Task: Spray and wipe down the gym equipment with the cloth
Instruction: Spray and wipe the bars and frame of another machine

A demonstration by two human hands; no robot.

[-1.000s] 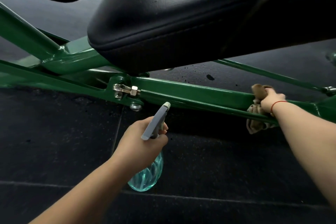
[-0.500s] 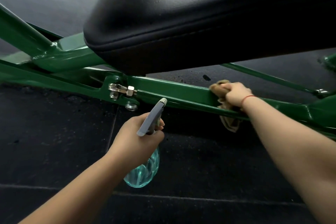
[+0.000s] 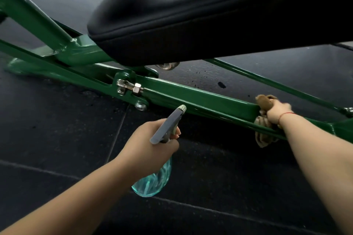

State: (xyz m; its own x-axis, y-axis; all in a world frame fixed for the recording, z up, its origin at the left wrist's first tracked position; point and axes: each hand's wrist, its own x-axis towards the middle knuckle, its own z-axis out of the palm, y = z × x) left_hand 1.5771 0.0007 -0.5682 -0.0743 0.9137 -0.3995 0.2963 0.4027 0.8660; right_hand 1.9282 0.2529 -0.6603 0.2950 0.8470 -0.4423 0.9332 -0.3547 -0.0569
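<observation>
Low in the centre of the frame, the left hand (image 3: 150, 145) is curled round the neck of the translucent teal plastic spray bottle (image 3: 152, 181). Its grey trigger head points up at the glossy green painted steel frame bar (image 3: 200, 99). The fingers hide the neck, and the ribbed belly bulges out below the palm. Over at the right edge, well apart from it, the right hand (image 3: 277, 113) grips a crumpled tan cloth (image 3: 264, 101) against that same bar. Folds bunch above the bar and hang beneath it. That hand is blurred, with a thin red thread (image 3: 285, 115) round the wrist. Up top is a smooth black padded vinyl seat (image 3: 191, 15) with a stitched seam, cut off by the frame's edge. A silver bolt and hex nut (image 3: 131, 87) sit at the joint, centre left. Dark speckled rubber floor (image 3: 57, 139) lies below.
</observation>
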